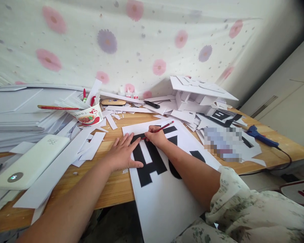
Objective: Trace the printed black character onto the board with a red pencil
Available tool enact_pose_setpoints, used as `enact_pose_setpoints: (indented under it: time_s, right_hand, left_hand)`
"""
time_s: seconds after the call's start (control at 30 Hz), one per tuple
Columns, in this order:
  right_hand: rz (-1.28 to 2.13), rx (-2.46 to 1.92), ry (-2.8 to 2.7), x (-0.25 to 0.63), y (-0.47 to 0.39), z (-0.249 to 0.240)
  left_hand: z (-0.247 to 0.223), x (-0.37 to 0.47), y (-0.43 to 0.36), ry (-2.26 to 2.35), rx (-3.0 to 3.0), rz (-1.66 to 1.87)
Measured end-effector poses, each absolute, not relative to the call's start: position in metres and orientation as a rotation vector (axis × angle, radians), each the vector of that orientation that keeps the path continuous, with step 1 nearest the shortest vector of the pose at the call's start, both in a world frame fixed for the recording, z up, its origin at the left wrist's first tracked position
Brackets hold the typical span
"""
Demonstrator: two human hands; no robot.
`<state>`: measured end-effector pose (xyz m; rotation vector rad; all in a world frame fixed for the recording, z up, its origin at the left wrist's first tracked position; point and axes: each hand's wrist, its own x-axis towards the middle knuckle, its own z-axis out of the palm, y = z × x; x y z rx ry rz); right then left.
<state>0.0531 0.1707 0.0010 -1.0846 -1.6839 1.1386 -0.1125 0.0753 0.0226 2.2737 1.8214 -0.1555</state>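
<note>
A large white sheet (157,209) lies over the front edge of the wooden table, with thick black cut-out shapes (149,162) on it. My left hand (124,152) rests flat at the sheet's left edge, fingers spread, the fingertips and thumb reaching onto the black shape. In my right hand (155,135) is a dark red pencil (164,126), its tip low near my left index finger and its eraser end pointing up to the right. My right forearm crosses over the sheet and hides part of the black shapes.
On the left are a white power bank (40,158), stacked white boards (17,118) and a paper bowl (91,116) of tools. White scraps, a black cutter (152,104) and a white board structure (202,89) stand behind. A blue glue gun (262,135) lies right.
</note>
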Motion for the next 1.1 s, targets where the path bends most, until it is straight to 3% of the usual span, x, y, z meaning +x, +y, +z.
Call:
enact_pose_setpoints:
  time_s: [0.67, 0.9, 1.1]
  right_hand:
    - [1.257, -1.003, -1.326, 0.060, 0.177, 0.008]
    - [1.325, -0.956, -1.295, 0.108, 0.172, 0.035]
    - [1.278, -0.988, -1.338, 0.148, 0.166, 0.014]
  left_hand:
    - [0.026, -0.111, 0.075, 1.847, 2.258, -0.210]
    - [0.024, -0.113, 0.077, 1.839, 2.271, -0.182]
    - [0.023, -0.112, 0.077, 1.836, 2.277, -0.190]
